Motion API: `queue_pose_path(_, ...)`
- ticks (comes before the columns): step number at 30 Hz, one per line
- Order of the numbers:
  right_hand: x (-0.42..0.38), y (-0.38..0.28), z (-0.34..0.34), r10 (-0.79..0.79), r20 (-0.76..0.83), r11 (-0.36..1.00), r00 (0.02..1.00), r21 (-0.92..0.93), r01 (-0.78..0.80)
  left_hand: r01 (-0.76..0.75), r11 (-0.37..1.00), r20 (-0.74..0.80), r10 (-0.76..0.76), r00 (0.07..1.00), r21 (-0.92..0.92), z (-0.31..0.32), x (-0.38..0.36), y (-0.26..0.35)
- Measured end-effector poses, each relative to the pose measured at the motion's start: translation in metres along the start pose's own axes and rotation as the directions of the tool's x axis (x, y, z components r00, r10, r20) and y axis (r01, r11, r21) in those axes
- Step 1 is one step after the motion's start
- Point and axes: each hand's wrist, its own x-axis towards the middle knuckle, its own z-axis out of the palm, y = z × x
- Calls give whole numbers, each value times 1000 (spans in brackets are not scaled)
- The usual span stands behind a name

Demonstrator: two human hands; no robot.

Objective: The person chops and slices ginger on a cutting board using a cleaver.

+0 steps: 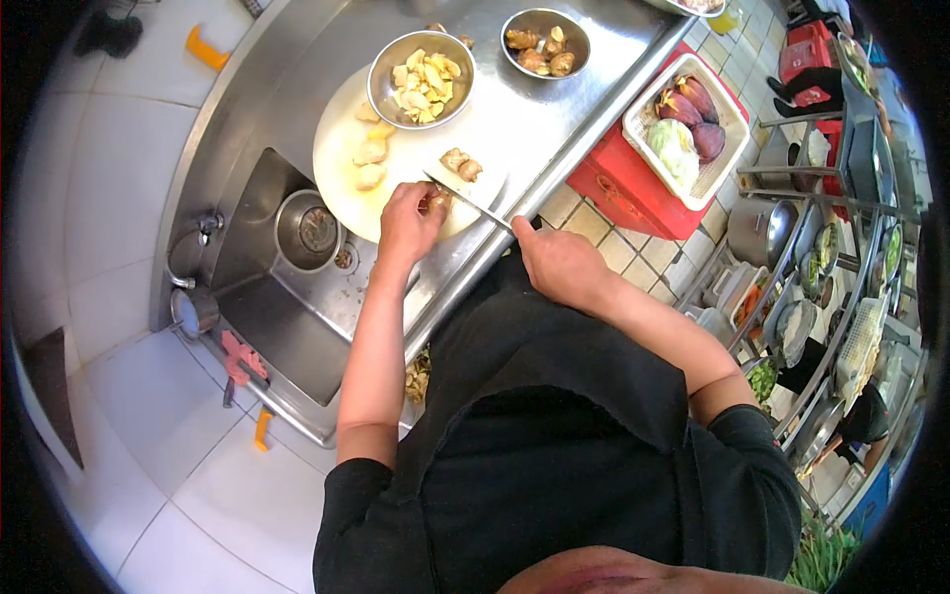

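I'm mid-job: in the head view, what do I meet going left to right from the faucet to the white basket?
Faucet → metal pot in the sink → left hand → right hand → white basket.

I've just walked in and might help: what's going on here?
The person's left hand holds a brown, gingerlike piece on the round board, while the right hand grips a knife close by. Pale pieces lie on the board. One metal bowl holds yellow slices; another bowl holds brown pieces.
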Motion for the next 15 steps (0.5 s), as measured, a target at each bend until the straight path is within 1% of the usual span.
queue_pose_path(1,-1,0,-2,-1,-1,1000,1000,-1,1,-1,1000,-1,1,1000,0,-1,2,1)
queue_pose_path(3,-2,-1,-5,-29,-5,999,1000,-14,29,29,999,48,-30,998,15,-4,4,2)
queue_pose_path(7,-4,-4,-11,-20,26,1000,999,-18,21,44,999,34,-44,998,-21,-4,2,4)
queue_pose_path(9,0,-1,-8,-40,24,999,999,17,39,47,999,34,-47,998,-17,-4,2,5)
queue_pose_path(13,17,4,7,-28,0,999,1000,33,27,22,999,34,-21,999,-30,-3,4,1)
queue_pose_path(15,28,12,22,-53,19,994,998,92,51,16,998,57,-12,998,-68,-5,3,0)
